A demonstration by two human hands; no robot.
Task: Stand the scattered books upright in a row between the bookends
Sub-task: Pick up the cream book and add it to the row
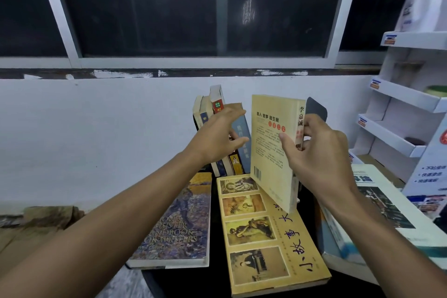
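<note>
My right hand [316,152] grips a pale yellow book [268,150] by its spine and holds it upright, its lower corner over a flat yellow picture book [263,244]. My left hand [217,135], fingers spread and straight, presses against a leaning row of several books [239,152] standing at the back. A dark bookend [316,109] rises behind the held book on the right. A painted-cover handbook [179,222] lies flat at the left. A white-covered book [387,203] lies flat on a stack at the right.
The books sit on a small dark table [217,280] against a white wall [96,133] under a dark window. White display shelves [396,101] stand close on the right. Brown cardboard [36,227] lies low on the left.
</note>
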